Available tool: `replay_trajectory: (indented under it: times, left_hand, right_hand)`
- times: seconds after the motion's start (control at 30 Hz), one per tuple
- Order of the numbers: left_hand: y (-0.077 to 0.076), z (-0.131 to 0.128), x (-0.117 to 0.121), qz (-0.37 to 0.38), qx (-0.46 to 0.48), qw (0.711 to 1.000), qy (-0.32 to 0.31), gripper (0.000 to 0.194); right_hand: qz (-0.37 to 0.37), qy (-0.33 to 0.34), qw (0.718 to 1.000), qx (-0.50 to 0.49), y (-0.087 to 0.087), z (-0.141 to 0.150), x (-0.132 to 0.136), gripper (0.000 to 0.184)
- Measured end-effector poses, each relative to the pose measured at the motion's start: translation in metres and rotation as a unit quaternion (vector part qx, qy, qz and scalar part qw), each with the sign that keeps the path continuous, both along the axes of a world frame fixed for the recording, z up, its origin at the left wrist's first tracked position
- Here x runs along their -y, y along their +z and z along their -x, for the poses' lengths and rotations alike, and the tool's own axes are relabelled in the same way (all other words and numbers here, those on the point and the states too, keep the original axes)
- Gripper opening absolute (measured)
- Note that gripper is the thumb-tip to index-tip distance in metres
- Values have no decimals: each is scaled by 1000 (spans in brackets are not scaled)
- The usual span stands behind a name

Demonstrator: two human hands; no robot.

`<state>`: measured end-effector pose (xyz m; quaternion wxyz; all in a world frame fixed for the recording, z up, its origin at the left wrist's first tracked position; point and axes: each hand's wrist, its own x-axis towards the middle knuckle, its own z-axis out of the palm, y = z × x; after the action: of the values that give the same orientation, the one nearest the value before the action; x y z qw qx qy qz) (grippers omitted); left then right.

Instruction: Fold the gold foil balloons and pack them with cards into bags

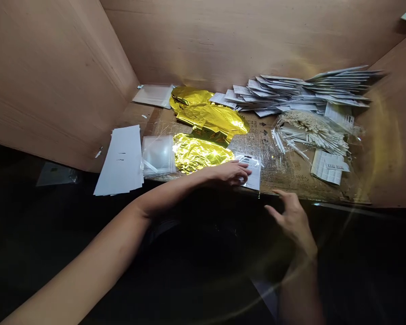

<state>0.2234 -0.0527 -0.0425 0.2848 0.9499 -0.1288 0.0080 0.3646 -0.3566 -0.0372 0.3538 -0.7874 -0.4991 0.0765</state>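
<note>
Under the left hand [228,173], a printed packet [251,177] looks partly hidden.

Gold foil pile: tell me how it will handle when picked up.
The gold foil pile will probably feel floppy and light, since it lies in soft, crumpled folds rather than holding a rigid shape. Its glossy surface looks slippery, so the layers may slide apart. The many creases suggest it would crinkle easily, though it probably won't break.

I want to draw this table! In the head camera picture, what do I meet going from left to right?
White paper sheets → clear plastic packet → crumpled gold foil → printed packet under the left hand → bundle of white sticks
</note>
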Motion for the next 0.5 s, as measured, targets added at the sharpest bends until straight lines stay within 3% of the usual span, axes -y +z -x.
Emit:
replay_trajectory:
  times: [0.07,0.17,0.27,0.37,0.43,0.5]
  left_hand:
    - [0,3,3,7,-12,1000,-20,18]
    - [1,6,8,17,-9,999,-34,15]
    - [-2,7,13,30,28,999,-20,15]
    - [-11,6,20,26,62,998,21,17]
    - [-17,5,23,18,73,996,46,31]
    - [-20,6,27,10,82,995,54,40]
  right_hand:
    - [37,47,993,101,-8,12,-6,37]
    - [-23,45,992,116,-21,33,-35,15]
    - [-46,-42,996,70,-23,45,-61,27]
    - [8,-171,984,50,-16,47,-70,30]
    - [31,-231,972,-30,-11,47,-70,36]
    - [35,-217,956,-194,-8,46,-69,47]
